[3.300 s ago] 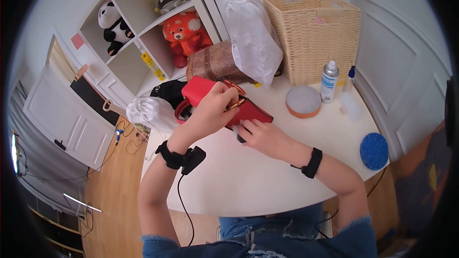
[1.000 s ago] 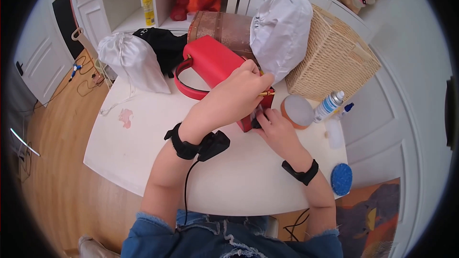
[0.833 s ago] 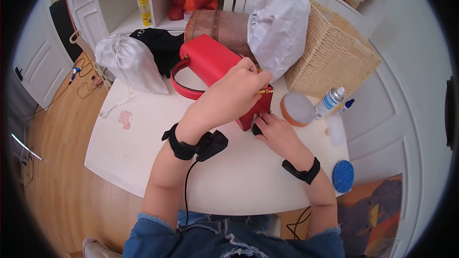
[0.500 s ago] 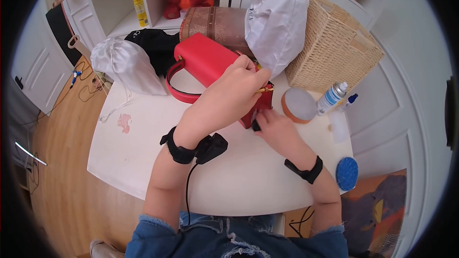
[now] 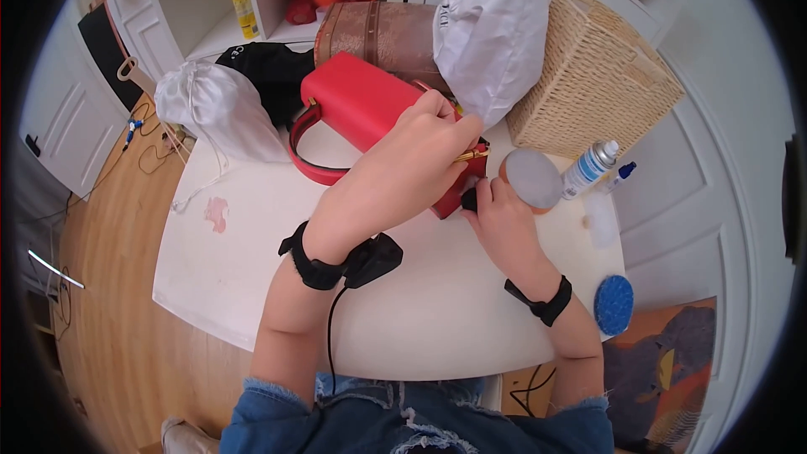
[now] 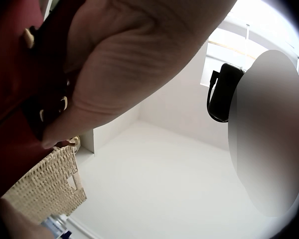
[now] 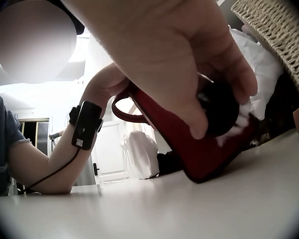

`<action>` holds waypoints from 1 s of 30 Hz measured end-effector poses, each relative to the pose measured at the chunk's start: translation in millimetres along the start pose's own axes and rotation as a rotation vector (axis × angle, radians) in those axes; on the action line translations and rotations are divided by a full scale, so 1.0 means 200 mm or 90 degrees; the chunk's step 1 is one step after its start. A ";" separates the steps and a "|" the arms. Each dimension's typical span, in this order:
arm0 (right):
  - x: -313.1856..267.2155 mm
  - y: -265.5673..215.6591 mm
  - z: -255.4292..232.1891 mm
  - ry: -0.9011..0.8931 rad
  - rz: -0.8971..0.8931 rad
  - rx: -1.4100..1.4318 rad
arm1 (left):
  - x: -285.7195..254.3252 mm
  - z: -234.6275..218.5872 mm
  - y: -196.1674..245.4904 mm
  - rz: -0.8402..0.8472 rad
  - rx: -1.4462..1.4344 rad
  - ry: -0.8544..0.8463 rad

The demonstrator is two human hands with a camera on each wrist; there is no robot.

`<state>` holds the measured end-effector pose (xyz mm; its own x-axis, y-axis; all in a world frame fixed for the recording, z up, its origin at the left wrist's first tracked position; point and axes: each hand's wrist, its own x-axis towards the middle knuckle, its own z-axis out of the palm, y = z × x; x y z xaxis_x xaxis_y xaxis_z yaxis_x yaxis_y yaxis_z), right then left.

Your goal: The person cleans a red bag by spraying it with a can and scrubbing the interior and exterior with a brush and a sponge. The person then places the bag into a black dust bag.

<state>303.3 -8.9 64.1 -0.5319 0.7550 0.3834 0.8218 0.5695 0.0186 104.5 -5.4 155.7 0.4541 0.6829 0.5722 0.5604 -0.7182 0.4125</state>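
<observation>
A red handbag [image 5: 353,99] with a looped red strap [image 5: 304,151] stands tilted on the white table. My left hand [image 5: 412,151] grips its near end by the gold hardware [image 5: 472,154], fingers curled. Low at the same end, my right hand [image 5: 508,223] pinches a small rounded black brush [image 7: 222,110] between thumb and fingers. White tufts, like bristles or foam, show between the brush and the bag's red side panel in the right wrist view. The left wrist view shows the left hand [image 6: 119,64] close against dark red leather with metal fittings.
A round orange tin [image 5: 531,180] with a greyish top sits right of the bag, beside a spray can [image 5: 591,170] and a blue scrubbing pad [image 5: 614,305]. Behind stand a wicker basket [image 5: 601,76], white drawstring pouches [image 5: 492,34] and a brown chest [image 5: 378,34].
The bag sits turned differently, its top and strap more in view than 3.3 seconds ago. Lately the right hand has shifted slightly up and right along the bag's end; the left hand keeps its grip.
</observation>
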 end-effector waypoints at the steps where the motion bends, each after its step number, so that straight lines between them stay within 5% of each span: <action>1: -0.01 0.00 0.03 -0.018 0.004 -0.034 | 0.00 0.00 0.00 -0.001 0.000 0.000; 5: 0.00 0.00 0.02 -0.030 -0.006 -0.025 | 0.00 0.00 -0.01 -0.001 -0.003 0.004; 8: 0.04 0.00 -0.03 0.060 -0.015 -0.033 | 0.00 0.03 -0.01 -0.006 -0.012 0.013; 10: 0.05 0.00 -0.05 0.221 -0.074 -0.027 | 0.00 0.04 -0.01 -0.016 -0.018 0.016; 14: 0.06 -0.01 -0.09 0.273 -0.105 0.004 | 0.01 0.04 -0.01 -0.004 -0.020 0.000; 22: 0.06 0.14 0.09 0.056 -0.001 -0.026 | 0.01 0.04 0.00 -0.039 -0.028 -0.032; 30: 0.04 0.20 0.10 -0.016 0.029 0.080 | 0.03 0.03 0.04 -0.051 -0.046 -0.024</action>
<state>328.0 27.0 48.6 -0.5008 0.7879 0.3584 0.8140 0.5694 -0.1143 115.4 -5.9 157.9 0.4366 0.7420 0.5087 0.5457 -0.6680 0.5060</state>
